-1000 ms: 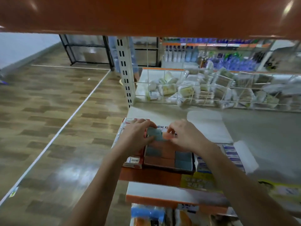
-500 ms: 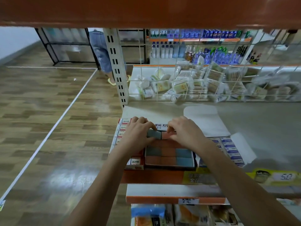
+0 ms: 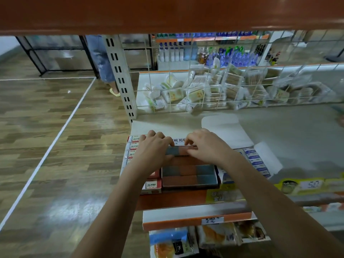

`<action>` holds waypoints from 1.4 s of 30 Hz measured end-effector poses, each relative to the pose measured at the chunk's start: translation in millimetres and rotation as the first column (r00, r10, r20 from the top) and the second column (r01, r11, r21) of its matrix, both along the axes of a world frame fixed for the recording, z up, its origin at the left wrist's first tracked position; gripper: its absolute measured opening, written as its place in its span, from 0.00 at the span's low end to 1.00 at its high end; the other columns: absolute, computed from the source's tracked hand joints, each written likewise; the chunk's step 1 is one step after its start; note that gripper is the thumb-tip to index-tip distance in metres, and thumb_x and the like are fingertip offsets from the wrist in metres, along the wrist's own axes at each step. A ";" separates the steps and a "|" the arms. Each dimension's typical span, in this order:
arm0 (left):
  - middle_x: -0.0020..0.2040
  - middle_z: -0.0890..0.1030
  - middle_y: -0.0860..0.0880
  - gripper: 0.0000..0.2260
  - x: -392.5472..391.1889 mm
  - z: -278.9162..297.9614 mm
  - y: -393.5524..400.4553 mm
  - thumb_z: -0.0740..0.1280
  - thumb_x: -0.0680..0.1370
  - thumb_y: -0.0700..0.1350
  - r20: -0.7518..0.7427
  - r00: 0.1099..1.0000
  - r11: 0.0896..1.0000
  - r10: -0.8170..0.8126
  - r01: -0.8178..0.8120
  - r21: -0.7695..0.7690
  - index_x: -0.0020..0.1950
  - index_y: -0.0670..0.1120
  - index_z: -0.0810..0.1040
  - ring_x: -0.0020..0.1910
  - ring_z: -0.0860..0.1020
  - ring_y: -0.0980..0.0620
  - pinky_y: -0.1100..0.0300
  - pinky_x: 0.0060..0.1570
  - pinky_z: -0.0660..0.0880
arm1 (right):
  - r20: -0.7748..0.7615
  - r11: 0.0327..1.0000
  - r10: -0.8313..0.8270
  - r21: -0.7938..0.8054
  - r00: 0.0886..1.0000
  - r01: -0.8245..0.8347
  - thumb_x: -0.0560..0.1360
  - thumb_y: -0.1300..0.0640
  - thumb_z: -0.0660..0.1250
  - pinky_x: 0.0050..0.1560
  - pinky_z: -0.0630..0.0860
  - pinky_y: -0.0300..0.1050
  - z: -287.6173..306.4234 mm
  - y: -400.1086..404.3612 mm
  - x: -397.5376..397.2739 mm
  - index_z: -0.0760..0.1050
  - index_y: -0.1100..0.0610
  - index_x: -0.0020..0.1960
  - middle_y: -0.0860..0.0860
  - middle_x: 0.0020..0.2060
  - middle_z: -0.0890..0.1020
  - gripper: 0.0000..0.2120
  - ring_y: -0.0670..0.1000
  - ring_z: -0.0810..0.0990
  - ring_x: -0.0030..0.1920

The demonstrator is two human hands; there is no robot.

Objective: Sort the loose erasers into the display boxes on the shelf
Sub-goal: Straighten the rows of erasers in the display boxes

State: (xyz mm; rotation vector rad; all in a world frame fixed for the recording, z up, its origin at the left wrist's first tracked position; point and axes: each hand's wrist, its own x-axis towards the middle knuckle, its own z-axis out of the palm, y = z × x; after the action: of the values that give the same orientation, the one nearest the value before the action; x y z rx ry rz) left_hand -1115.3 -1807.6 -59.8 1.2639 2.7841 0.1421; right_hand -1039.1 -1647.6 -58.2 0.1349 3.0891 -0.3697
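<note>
Both hands, left (image 3: 155,149) and right (image 3: 206,146), pinch a grey-and-brown eraser (image 3: 177,151) at the far end of the middle display box (image 3: 189,184); boxes (image 3: 151,185) left read "2B".

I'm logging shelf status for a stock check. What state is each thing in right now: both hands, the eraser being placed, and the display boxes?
left hand: fingers curled on the two-tone eraser's left end
right hand: fingertips pinch its right end
two-tone eraser: held at back of the middle box, not yet seated
middle box: open, nearly full
2B eraser box: open, stocked
right box: open, stocked, flap folded back
</note>
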 end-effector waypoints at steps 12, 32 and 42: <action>0.60 0.75 0.49 0.15 66.4 23.1 125.5 0.61 0.79 0.55 0.011 0.983 0.959 -0.184 0.177 0.222 0.64 0.52 0.72 0.62 0.70 0.47 0.53 0.58 0.68 | -0.176 0.962 -0.269 -0.002 0.947 0.273 0.74 0.57 0.67 0.63 0.67 0.47 24.5 80.2 97.2 0.70 0.53 0.65 0.50 0.63 0.71 0.20 0.52 0.68 0.65; 0.61 0.75 0.47 0.19 304.5 -3.5 399.1 0.63 0.75 0.59 0.027 0.911 0.889 -0.412 0.395 0.231 0.63 0.52 0.73 0.61 0.70 0.45 0.52 0.56 0.70 | -0.067 0.724 -0.690 -0.065 0.721 0.687 0.75 0.58 0.64 0.60 0.68 0.49 -3.5 324.6 384.8 0.70 0.56 0.66 0.57 0.62 0.73 0.19 0.57 0.69 0.63; 0.62 0.75 0.45 0.16 274.2 -25.3 522.8 0.64 0.77 0.51 0.018 0.932 0.899 -0.363 0.345 0.270 0.63 0.48 0.74 0.61 0.72 0.44 0.52 0.56 0.71 | -0.079 0.707 -0.707 -0.096 0.703 0.701 0.77 0.57 0.63 0.63 0.66 0.48 -14.6 450.1 376.9 0.69 0.55 0.66 0.55 0.62 0.73 0.18 0.55 0.69 0.65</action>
State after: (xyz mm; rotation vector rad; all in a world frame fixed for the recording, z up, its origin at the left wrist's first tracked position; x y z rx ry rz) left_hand -841.2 -1284.8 -85.1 1.7664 2.4831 0.5321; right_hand -662.2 -1197.6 -72.7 1.3684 2.9780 -0.4859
